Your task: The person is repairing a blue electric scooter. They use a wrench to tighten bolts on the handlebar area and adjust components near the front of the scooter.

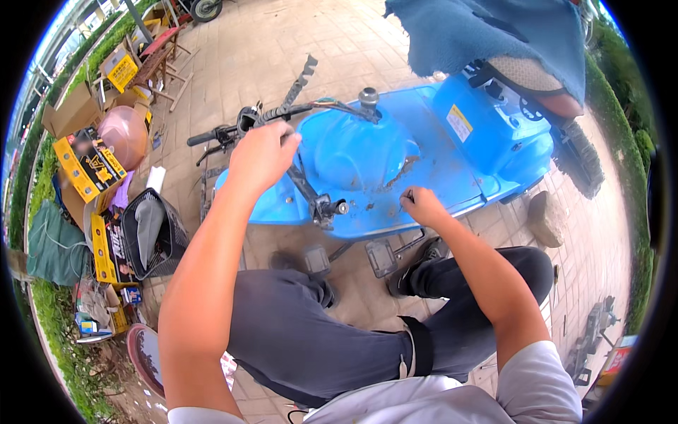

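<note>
A blue three-wheeled or scooter-type vehicle [395, 131] stands before me, its panel dirty around the raised middle hump. My left hand [265, 152] is closed over the handlebar area, above a dark tube of the frame; what its curled fingers hold, if anything, is hidden. The black handlebar grip [203, 138] sticks out to its left. At the near edge of the blue panel, my right hand [422, 205] pinches a small dark piece too small to name. Between the hands is a dark metal clamp [327, 210]. Bare coloured wires [326, 103] run by a silver-topped knob [368, 97].
Left are yellow-black boxes [88, 166], a black basket [176, 244], a pink round container [126, 134] and a reddish bowl [145, 357]. A blue cloth [494, 35] covers the seat at the back right. A stone [546, 219] lies beside the rear, with pedals [382, 258] below.
</note>
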The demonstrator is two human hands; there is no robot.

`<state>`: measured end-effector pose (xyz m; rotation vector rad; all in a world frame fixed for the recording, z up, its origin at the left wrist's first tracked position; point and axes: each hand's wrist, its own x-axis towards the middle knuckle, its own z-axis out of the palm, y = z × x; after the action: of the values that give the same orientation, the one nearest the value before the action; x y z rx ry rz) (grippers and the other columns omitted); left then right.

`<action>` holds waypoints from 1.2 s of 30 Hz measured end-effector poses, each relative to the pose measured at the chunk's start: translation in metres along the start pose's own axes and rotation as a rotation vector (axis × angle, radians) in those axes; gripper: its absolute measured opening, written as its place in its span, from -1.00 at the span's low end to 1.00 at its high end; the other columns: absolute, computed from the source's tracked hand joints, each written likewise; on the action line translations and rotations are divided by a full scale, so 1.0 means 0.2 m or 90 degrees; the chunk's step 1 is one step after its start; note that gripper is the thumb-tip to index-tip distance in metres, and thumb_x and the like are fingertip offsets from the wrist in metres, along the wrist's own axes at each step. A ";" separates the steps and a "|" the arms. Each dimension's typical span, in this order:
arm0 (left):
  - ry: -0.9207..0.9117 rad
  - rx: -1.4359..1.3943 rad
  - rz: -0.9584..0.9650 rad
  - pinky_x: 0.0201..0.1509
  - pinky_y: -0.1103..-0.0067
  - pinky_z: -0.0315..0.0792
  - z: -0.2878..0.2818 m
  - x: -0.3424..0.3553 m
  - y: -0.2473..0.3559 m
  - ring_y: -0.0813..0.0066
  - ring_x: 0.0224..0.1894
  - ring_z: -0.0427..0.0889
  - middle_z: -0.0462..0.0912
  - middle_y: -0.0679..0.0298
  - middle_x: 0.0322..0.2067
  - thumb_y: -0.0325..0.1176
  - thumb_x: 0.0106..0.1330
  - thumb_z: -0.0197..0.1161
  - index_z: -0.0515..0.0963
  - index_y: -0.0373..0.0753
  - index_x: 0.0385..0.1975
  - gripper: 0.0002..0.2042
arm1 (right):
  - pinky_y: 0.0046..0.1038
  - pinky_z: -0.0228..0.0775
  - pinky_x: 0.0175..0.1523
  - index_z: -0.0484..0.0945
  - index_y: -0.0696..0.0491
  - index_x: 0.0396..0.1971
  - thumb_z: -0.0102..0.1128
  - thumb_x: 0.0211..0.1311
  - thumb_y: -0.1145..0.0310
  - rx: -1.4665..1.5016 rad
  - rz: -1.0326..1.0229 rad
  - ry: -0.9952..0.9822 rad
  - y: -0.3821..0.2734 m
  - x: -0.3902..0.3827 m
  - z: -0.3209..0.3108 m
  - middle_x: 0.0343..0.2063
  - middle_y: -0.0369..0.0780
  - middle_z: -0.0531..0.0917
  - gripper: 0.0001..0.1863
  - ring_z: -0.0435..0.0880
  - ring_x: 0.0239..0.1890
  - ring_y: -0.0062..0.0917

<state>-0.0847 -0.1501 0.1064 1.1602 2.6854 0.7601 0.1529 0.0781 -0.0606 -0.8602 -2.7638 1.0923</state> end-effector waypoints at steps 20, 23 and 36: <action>-0.068 -0.020 0.043 -0.16 0.44 0.42 0.09 0.06 0.02 0.21 -0.28 0.61 0.63 0.03 -0.36 -0.20 0.22 0.16 0.57 -0.34 -0.24 -0.69 | -0.39 0.41 -0.33 0.47 0.23 -0.40 0.04 0.20 0.35 0.208 0.047 0.044 0.08 -0.06 0.10 -0.53 -0.12 0.64 -0.79 0.62 -0.47 -0.41; -0.079 -0.017 0.037 -0.10 0.40 0.43 0.09 0.06 0.04 0.12 -0.22 0.62 0.64 0.00 -0.33 -0.19 0.21 0.17 0.59 -0.32 -0.23 -0.69 | -0.35 0.39 -0.35 0.46 0.22 -0.38 0.03 0.22 0.34 0.203 0.023 0.039 0.07 -0.07 0.10 -0.53 -0.10 0.63 -0.79 0.59 -0.50 -0.36; -0.099 -0.019 0.046 -0.10 0.42 0.43 0.10 0.07 0.05 0.15 -0.23 0.62 0.64 0.01 -0.32 -0.18 0.21 0.17 0.58 -0.33 -0.22 -0.67 | -0.29 0.30 -0.44 0.45 0.21 -0.35 0.01 0.26 0.35 0.131 -0.033 0.043 0.09 -0.09 0.12 -0.66 -0.12 0.53 -0.80 0.49 -0.61 -0.32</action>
<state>-0.0814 -0.1261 0.0954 1.2609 2.5091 0.6867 0.1708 0.0648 -0.0886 -0.7800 -2.5476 1.2851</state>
